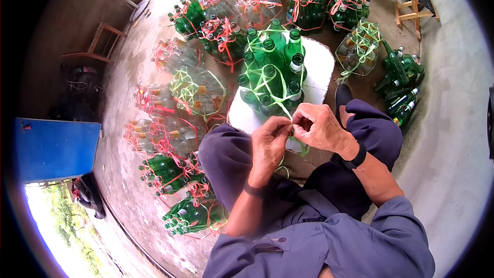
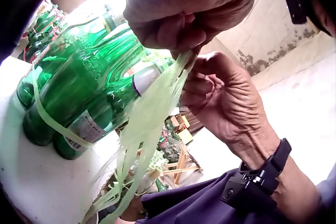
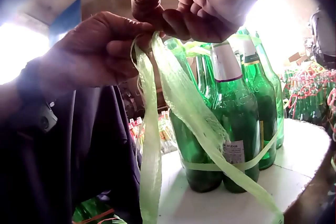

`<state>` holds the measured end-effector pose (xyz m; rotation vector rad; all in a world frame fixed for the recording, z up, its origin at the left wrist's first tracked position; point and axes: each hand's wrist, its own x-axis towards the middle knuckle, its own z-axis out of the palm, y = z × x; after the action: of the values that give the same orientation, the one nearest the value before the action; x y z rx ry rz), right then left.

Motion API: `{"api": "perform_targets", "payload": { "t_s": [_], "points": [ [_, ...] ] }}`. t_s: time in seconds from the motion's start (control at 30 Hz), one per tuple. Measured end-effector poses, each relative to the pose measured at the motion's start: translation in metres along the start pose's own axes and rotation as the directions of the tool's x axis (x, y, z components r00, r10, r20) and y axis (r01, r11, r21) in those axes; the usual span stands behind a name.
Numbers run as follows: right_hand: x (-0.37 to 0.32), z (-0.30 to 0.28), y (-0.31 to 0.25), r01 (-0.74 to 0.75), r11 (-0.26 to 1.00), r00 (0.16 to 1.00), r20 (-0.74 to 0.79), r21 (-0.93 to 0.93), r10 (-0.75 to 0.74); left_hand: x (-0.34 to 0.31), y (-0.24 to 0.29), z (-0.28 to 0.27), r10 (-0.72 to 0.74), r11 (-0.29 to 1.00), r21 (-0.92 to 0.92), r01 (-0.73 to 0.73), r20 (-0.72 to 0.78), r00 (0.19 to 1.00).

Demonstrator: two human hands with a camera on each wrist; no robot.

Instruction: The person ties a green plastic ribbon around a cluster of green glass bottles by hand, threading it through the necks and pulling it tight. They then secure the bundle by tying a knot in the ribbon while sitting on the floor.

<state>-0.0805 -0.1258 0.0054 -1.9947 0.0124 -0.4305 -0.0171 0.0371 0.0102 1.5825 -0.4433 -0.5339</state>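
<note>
Left hand and right hand pinch green strap over near edge of white slab.
Fingertips meet, grips nearly closed; green bottles stand inboard of slab edges. Pinched section hidden by fingers.

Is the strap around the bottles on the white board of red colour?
No, the strap around the green bottles on the white board is pale green.

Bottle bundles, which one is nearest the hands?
The green bottle bundle on the white board: left hand and right hand pinch its pale green plastic ribbon, while other bundles sit on the floor.
</note>
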Motion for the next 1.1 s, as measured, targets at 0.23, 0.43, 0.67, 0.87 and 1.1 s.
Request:
{"api": "perform_targets", "payload": {
  "t_s": [0.23, 0.43, 0.67, 0.87, 1.1],
  "points": [
    [0.002, 0.000, -0.004, -0.019, 1.000, 0.999, -0.033, -0.011, 0.018, 0.001, 0.009, 0.002, -0.076, 0.991, -0.108, 0.079, 0.025, 0.997],
    [-0.001, 0.001, -0.002, -0.042, 0.998, 0.998, -0.037, 0.044, 0.043, 0.004, 0.008, 0.002, -0.021, 0.989, -0.144, 0.025, 0.031, 0.999],
    [0.004, -0.009, -0.012, -0.327, 0.899, 0.943, 0.044, 0.290, 0.329, -0.001, 0.009, 0.001, -0.207, 0.908, -0.356, 0.223, 0.082, 0.975],
    [0.002, -0.012, -0.016, -0.236, 0.935, 0.969, -0.008, 0.263, 0.247, 0.002, 0.011, -0.002, -0.179, 0.901, -0.402, 0.161, -0.007, 0.984],
    [0.003, -0.005, -0.013, -0.115, 0.973, 0.993, -0.013, 0.198, 0.120, 0.002, 0.016, 0.001, -0.198, 0.910, -0.376, 0.174, -0.026, 0.980]
  ]
}}
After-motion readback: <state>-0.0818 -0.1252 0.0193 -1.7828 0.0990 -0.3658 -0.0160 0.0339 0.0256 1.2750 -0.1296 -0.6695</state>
